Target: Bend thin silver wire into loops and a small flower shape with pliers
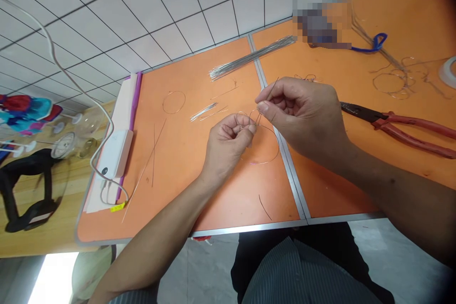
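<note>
Two bare hands work close together over an orange tabletop (221,199). The right hand (302,118) holds a thin straight wire (270,94) in a narrow pinch between thumb and forefinger. The left hand (228,145) is curled tight on a thin wire hoop (278,148), which hangs below its fingertips (251,129). The straight wire's lower end reaches the hoop near the left fingertips; the exact contact is hidden by the fingers. Both hands sit near a metal seam strip (294,180) joining two orange panels. Left of the hands lie a loose wire ring (174,102) and a small bunch of short wires (203,111). Farther up, a bundle of straight wires (249,57) crosses the seam. Right of the right hand lie red-handled pliers (402,126), and beyond them tangled wire rings (392,80).
</note>
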`<action>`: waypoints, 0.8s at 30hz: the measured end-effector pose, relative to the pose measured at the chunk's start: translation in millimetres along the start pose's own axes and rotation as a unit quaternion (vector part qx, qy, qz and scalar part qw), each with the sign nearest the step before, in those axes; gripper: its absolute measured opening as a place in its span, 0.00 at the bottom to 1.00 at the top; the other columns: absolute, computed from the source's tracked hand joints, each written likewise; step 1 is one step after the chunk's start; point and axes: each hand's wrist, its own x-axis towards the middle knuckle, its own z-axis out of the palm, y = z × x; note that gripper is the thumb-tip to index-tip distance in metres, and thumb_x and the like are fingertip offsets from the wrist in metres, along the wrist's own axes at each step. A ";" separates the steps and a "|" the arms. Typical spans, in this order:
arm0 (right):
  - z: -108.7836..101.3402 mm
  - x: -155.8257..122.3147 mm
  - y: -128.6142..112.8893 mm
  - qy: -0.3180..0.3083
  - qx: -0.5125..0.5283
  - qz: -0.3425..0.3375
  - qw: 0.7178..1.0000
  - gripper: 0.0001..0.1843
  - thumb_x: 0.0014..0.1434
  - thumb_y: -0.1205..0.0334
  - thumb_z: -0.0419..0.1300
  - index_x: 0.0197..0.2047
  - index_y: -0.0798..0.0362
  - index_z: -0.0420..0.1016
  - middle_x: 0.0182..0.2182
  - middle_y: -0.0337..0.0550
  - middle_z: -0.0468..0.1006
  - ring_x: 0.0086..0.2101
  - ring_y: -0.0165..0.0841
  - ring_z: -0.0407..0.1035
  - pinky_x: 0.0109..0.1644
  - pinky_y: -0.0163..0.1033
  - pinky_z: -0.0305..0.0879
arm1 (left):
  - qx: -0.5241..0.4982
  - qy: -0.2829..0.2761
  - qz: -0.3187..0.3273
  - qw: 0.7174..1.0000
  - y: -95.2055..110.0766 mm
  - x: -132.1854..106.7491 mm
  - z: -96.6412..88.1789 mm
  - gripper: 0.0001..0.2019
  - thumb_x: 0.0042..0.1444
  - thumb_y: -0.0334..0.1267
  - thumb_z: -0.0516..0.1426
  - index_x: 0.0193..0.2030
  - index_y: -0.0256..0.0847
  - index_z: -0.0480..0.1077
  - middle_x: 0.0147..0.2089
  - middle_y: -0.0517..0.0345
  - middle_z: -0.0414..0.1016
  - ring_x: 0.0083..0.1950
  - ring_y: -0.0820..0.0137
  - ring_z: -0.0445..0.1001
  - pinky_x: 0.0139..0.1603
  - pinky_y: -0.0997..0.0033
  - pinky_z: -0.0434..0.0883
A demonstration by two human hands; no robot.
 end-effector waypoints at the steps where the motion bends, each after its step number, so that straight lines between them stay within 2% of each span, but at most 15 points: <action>1: 0.0 -0.2 -0.3 0.002 -0.004 -0.001 1.000 0.07 0.65 0.70 0.67 0.37 0.49 0.83 0.31 0.38 0.81 0.30 0.32 0.73 0.34 0.39 0.69 | 0.001 0.001 0.006 1.000 -0.1 0.0 0.1 0.07 0.60 0.38 0.66 0.34 0.42 0.74 0.25 0.65 0.65 0.24 0.76 0.56 0.25 0.70 0.54; 18: 1.0 -1.5 0.7 0.014 -0.039 -0.010 0.999 0.06 0.65 0.67 0.67 0.37 0.48 0.84 0.30 0.38 0.82 0.29 0.31 0.72 0.32 0.39 0.69 | 0.016 0.026 0.027 0.999 -3.2 2.2 2.0 0.06 0.59 0.39 0.69 0.35 0.42 0.79 0.26 0.62 0.69 0.26 0.75 0.63 0.26 0.72 0.61; 24: 2.0 -2.7 3.3 0.009 -0.037 -0.006 0.999 0.06 0.65 0.68 0.67 0.38 0.48 0.84 0.30 0.38 0.81 0.28 0.31 0.71 0.32 0.40 0.68 | 0.020 0.027 0.026 0.999 -3.2 2.0 1.3 0.06 0.60 0.36 0.67 0.32 0.42 0.77 0.25 0.63 0.69 0.26 0.76 0.62 0.28 0.72 0.61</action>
